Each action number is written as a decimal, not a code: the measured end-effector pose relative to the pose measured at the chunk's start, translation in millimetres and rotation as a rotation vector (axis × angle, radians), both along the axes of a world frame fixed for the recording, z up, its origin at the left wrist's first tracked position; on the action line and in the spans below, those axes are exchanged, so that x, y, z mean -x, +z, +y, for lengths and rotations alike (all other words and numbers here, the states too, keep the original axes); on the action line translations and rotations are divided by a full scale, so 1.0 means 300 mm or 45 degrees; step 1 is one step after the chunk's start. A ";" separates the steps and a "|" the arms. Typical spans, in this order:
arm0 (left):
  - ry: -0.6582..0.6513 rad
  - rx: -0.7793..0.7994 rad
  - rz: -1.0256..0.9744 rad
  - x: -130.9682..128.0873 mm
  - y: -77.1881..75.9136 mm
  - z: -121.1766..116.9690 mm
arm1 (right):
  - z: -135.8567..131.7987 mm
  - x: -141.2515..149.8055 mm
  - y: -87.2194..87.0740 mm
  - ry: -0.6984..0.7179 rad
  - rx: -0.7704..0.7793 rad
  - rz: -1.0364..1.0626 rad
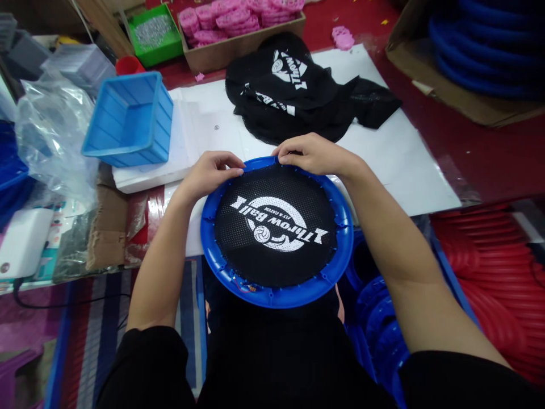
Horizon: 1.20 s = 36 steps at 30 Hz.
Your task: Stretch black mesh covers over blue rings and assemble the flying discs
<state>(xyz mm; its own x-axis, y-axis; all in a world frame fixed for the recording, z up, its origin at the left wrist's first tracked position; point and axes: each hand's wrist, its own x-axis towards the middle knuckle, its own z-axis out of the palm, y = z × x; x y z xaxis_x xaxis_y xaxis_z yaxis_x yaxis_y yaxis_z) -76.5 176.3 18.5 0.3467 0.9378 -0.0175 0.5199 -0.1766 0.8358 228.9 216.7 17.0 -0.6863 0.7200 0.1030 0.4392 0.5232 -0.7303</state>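
A round blue plastic ring (343,227) with black mesh fabric (238,244) across its middle rests tilted at the table's front edge, over my lap. White print on the mesh reads "Throw Ball". My left hand (215,173) pinches the far rim at its left part, thumb at the mesh edge. To its right, my right hand (309,154) pinches the same far rim, fingers bent over the mesh border. Thin coloured wires (244,285) show at the ring's near left side. Beyond my hands lie more black printed mesh pieces (293,94), loosely heaped.
On the left stand a blue bin (136,113), clear plastic bags (55,130) and a white device (25,241) with a cable. Behind are a green tray of small metal parts (153,34) and a carton of pink pieces (238,42). Blue rings (481,62) and red rings (489,284) are stacked right.
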 end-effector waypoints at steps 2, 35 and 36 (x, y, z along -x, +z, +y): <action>-0.002 -0.004 -0.002 -0.001 0.001 -0.001 | 0.000 0.004 -0.004 -0.006 -0.013 0.001; -0.436 -0.713 0.629 -0.071 0.013 -0.080 | -0.069 0.075 -0.008 0.383 -0.349 -0.116; -0.441 -0.720 0.655 -0.073 0.018 -0.082 | -0.071 0.076 -0.001 0.383 -0.360 -0.139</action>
<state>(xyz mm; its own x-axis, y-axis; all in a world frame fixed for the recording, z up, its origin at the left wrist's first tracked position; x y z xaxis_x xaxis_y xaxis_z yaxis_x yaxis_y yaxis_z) -54.6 151.7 23.8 0.6943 0.6947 0.1882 0.6512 -0.7177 0.2467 206.1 195.5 16.7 -0.8794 0.4397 0.1827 0.3030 0.8127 -0.4977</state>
